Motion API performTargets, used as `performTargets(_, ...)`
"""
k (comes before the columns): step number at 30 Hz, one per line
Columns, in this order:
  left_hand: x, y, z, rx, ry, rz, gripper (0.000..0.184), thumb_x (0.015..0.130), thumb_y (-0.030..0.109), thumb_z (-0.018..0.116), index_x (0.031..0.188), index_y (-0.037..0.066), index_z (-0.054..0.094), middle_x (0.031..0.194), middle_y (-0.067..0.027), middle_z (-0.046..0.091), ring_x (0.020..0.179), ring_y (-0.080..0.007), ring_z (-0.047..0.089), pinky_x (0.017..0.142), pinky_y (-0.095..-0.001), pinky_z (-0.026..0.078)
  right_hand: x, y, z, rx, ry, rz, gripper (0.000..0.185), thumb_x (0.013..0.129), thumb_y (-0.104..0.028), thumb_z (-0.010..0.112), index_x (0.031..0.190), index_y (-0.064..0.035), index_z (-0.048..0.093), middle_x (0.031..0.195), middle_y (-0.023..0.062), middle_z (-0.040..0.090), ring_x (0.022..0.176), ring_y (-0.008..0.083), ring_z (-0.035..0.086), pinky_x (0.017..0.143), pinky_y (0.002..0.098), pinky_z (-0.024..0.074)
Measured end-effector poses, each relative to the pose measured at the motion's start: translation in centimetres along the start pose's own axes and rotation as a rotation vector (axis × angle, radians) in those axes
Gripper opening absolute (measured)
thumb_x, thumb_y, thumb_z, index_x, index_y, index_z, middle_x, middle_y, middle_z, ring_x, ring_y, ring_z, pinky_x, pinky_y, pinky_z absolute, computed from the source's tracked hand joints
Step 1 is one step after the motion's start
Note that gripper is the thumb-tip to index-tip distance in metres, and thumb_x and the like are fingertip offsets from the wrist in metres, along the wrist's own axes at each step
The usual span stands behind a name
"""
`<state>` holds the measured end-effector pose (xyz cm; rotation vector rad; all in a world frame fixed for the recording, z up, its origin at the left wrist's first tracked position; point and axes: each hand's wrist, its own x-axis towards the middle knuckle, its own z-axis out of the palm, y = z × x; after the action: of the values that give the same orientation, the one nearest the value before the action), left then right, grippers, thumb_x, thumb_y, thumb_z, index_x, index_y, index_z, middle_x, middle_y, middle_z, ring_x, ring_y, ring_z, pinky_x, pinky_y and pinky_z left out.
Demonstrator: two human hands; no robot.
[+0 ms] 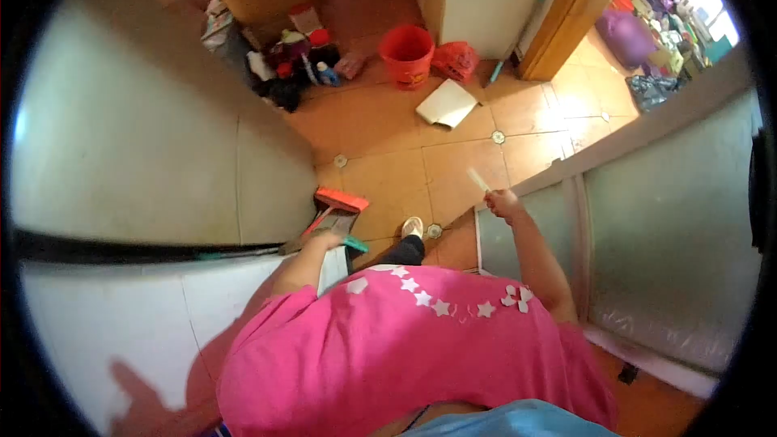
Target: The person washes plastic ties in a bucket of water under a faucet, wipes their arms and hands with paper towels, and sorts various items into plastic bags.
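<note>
My right hand (503, 204) is closed, with a narrow whitish strip (477, 178) jutting from the fingers; its exact kind is too blurred to tell. It hovers over the tiled floor beside the frosted sliding panel. My left hand (325, 239) is low by the white tiled surface, closed around a handle with a green end (354, 243). Just beyond it stands a broom (340, 200) with a red-orange head and a red stick that runs down beside the hand. A grey dustpan-like piece (346, 222) shows behind, partly hidden.
Ahead on the floor are a red bucket (407, 57), a red plastic bag (456, 60) and a pale flat board (447, 103). Bottles and clutter (303, 65) lie at the left. A frosted panel (672, 226) borders the right side; bags are piled beyond the wooden doorframe (571, 16).
</note>
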<state>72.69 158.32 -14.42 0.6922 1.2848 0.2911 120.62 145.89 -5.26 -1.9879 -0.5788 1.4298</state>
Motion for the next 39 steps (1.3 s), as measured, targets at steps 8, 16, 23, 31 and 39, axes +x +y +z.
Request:
performTargets(8,14.6,10.4,0.1,1.321,-0.25,-0.478,0.073,0.071,0.068,0.051,0.131,0.026,0.046,0.143,-0.0074,0.033,0.131,-0.027,0.03,0.101,-0.0631,0.016,13.7,-9.5,-7.5,-0.435,0.025,0.206,0.029,0.089,-0.024,0.05,0.062,-0.0121,0.049,0.048,-0.0035,0.036,0.038,0.0094,0.031,0.036,0.0252,0.0268)
performTargets(16,21.2,25.2,13.5,0.459,-0.124,0.2,0.034,0.088,0.036,0.05,0.09,0.002,0.057,0.091,-0.0087,0.064,0.08,-0.0198,0.059,0.074,-0.0323,0.049,27.0,-4.3,-21.1,0.378,0.178,0.373,0.02,0.084,-0.015,0.054,0.064,-0.0104,0.052,0.052,0.0026,0.044,0.041,0.0144,0.041,0.039,0.0326,0.0352)
performTargets(23,23.3,27.5,11.8,-0.238,-0.304,-0.1,0.026,0.089,0.038,0.053,0.105,0.018,0.058,0.095,-0.0027,0.061,0.087,-0.0211,0.057,0.08,-0.0393,0.046,34.8,-6.2,-35.0,-0.592,0.431,0.449,0.018,0.083,-0.014,0.054,0.095,-0.0086,0.066,0.087,0.0089,0.066,0.079,0.0221,0.062,0.067,0.0405,0.0495)
performTargets(31,33.2,38.5,17.8,0.279,-0.112,-0.111,0.03,0.09,0.039,0.051,0.11,0.017,0.053,0.104,-0.004,0.057,0.094,-0.0222,0.055,0.081,-0.0398,0.045,33.9,1.7,-40.0,0.313,0.395,0.588,0.021,0.084,-0.017,0.054,0.097,-0.0067,0.067,0.092,0.0144,0.065,0.079,0.0255,0.064,0.066,0.0351,0.051)
performTargets(39,51.4,53.5,34.7,0.171,-0.393,-0.204,0.034,0.09,0.04,0.048,0.114,0.016,0.049,0.112,-0.0054,0.053,0.101,-0.0232,0.054,0.082,-0.0402,0.045,21.0,-2.5,-39.4,0.354,0.454,0.634,0.018,0.082,-0.018,0.054,0.072,-0.005,0.063,0.069,0.0058,0.062,0.055,0.0164,0.056,0.048,0.031,0.0427)
